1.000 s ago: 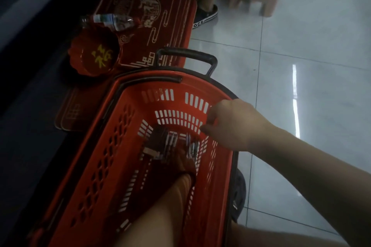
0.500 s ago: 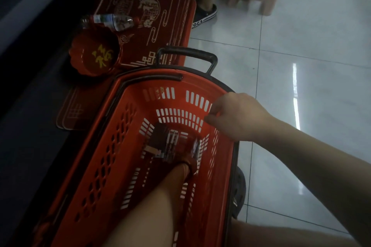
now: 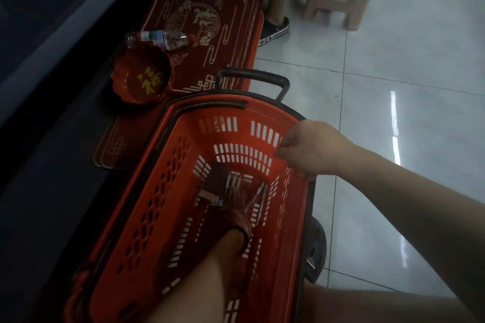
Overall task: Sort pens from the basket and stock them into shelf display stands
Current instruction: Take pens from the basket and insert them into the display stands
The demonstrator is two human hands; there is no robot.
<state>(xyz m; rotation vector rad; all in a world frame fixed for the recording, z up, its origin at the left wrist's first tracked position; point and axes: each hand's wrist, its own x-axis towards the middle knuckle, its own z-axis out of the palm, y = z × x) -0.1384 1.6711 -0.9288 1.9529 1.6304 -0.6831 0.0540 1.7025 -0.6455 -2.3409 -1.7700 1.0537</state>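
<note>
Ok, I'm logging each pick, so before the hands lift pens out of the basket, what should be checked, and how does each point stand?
1. Basket steadied: ok, right hand grips its rim.
2. Left hand at the pens: ok, it reaches the basket bottom among them.
3. Pens actually grasped: cannot tell, too dark and fingers hidden.
4. Pens left to sort: ok, several lie on the bottom.
5. Shelf display stands ready: cannot tell, none in view.
6. Nearby floor: not ok, water bottle and red bowl lie on the mat.
</note>
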